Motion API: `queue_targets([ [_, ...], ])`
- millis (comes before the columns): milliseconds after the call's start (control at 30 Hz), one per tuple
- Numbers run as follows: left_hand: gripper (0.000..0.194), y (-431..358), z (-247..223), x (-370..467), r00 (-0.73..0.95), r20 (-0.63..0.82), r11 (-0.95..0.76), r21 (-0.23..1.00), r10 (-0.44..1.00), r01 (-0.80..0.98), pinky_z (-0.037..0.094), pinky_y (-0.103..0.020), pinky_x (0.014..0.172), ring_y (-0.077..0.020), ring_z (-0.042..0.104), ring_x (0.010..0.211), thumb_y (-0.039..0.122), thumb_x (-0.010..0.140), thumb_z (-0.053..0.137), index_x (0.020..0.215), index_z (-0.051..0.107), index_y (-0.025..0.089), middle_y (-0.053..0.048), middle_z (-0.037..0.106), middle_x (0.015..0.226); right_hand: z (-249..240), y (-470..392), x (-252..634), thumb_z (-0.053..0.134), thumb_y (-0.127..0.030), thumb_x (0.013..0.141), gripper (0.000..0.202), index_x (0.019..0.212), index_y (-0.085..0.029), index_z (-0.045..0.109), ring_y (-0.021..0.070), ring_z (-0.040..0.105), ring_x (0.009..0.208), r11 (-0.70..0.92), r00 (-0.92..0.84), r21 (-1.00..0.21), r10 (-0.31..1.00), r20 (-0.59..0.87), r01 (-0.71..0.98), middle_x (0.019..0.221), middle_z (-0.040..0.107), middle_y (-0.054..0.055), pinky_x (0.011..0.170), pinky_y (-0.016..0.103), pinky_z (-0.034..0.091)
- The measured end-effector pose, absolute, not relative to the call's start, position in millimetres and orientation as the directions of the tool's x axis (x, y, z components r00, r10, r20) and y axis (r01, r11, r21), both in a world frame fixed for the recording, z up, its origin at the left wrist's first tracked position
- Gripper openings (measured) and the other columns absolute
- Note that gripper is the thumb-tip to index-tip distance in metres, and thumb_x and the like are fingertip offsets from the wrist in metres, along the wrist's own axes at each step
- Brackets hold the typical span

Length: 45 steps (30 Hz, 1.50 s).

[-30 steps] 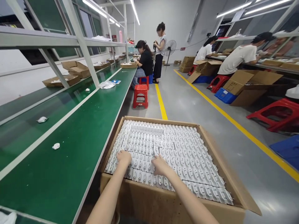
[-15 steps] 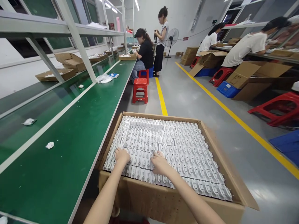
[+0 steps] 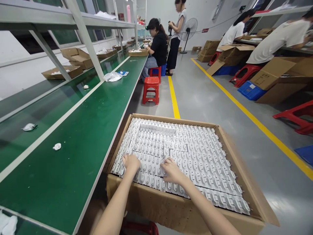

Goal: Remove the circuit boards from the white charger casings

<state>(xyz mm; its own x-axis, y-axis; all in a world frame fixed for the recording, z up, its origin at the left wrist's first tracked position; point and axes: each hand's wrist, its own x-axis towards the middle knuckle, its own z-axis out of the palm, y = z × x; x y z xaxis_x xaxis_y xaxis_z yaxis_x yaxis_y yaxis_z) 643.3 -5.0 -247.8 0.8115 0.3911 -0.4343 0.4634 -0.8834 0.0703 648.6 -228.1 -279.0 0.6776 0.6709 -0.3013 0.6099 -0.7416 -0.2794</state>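
Observation:
An open cardboard box (image 3: 186, 213) is packed with rows of small white-grey parts (image 3: 205, 156), each with a raised loop. My left hand (image 3: 131, 163) rests at the near left of the rows, its fingers curled down onto the parts. Near the middle of the box, my right hand (image 3: 172, 171) bends its fingers around parts in the same row. The fingertips of both hands are partly hidden, and what they grip is hard to separate from the rows. At the far left of the box, one block of parts sits lower than those around it.
A green workbench (image 3: 80, 130) runs along the left, with small white pieces (image 3: 57, 146) and a plastic bag (image 3: 113, 76) on it. A red stool (image 3: 151, 90) stands beyond the box. Several people work farther off, among cartons (image 3: 272, 73) and a fan (image 3: 190, 27).
The view has shifted, so box and bench sit slightly differently in it. Both hands remain at about the same places on the rows.

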Motion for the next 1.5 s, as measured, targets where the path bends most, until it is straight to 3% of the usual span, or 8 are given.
queue_targets([
  [300,0.032,6,-241,638,0.794,-0.334,-0.792,0.183,0.508,0.583,0.05,-0.046,0.087,-0.0233,0.06,0.103,0.034,0.089,0.056,0.116,0.057,0.016,-0.009,0.059,0.119,-279,-242,641,0.057,-0.035,0.091,0.036,0.122,-0.018,0.053,0.0258,0.051,0.115,-0.732,0.771,-0.478,0.616,-0.159,0.486,0.128,0.052,0.009,0.096,0.05,0.042],
  [600,0.032,9,-219,621,0.847,-0.201,-0.696,0.494,0.493,0.522,0.053,-0.042,0.082,-0.0213,0.061,0.097,0.034,0.09,0.055,0.117,0.056,0.017,-0.009,0.06,0.117,-249,-255,635,0.055,-0.034,0.092,0.036,0.125,-0.021,0.051,0.0228,0.056,0.107,-0.644,0.797,-0.647,0.597,-0.091,0.408,0.128,0.051,0.009,0.087,0.043,0.05],
  [733,0.03,0,-215,615,0.855,-0.193,-0.666,0.553,0.482,0.5,0.053,-0.041,0.081,-0.0206,0.062,0.096,0.033,0.09,0.055,0.115,0.057,0.017,-0.009,0.06,0.116,-236,-244,636,0.055,-0.033,0.092,0.034,0.124,-0.021,0.052,0.0226,0.055,0.108,-0.601,0.777,-0.677,0.626,-0.069,0.425,0.128,0.051,0.009,0.087,0.043,0.051],
  [867,0.03,0,-215,621,0.864,-0.24,-0.679,0.54,0.442,0.497,0.053,-0.042,0.083,-0.0214,0.061,0.099,0.032,0.09,0.055,0.117,0.056,0.018,-0.009,0.059,0.12,-233,-226,642,0.056,-0.033,0.092,0.032,0.12,-0.018,0.054,0.0201,0.059,0.099,-0.61,0.77,-0.678,0.631,-0.101,0.411,0.119,0.056,0.008,0.082,0.04,0.052],
  [1067,0.034,10,-217,626,0.922,-0.318,-0.794,0.491,0.219,0.358,0.051,-0.045,0.086,-0.0234,0.059,0.104,0.031,0.089,0.056,0.121,0.054,0.018,-0.01,0.056,0.124,-231,-223,647,0.057,-0.032,0.092,0.032,0.12,-0.018,0.054,0.0204,0.059,0.1,-0.636,0.796,-0.678,0.593,-0.123,0.369,0.12,0.056,0.008,0.083,0.04,0.052],
  [1333,0.038,2,-224,639,0.928,-0.37,-0.937,0.306,0.047,0.169,0.048,-0.049,0.091,-0.0259,0.056,0.111,0.032,0.089,0.057,0.124,0.053,0.019,-0.01,0.053,0.13,-220,-237,676,0.056,-0.032,0.092,0.034,0.122,-0.019,0.052,0.0229,0.056,0.107,-0.666,0.881,-0.662,0.472,-0.019,0.342,0.126,0.052,0.009,0.087,0.043,0.051],
  [1500,0.037,-4,-230,654,0.916,-0.401,-0.968,0.237,-0.017,0.085,0.049,-0.049,0.09,-0.0258,0.056,0.11,0.032,0.088,0.057,0.122,0.053,0.018,-0.01,0.053,0.129,-232,-223,695,0.056,-0.032,0.092,0.033,0.122,-0.018,0.053,0.0224,0.057,0.106,-0.712,0.872,-0.596,0.488,-0.04,0.372,0.125,0.053,0.009,0.086,0.043,0.05],
])
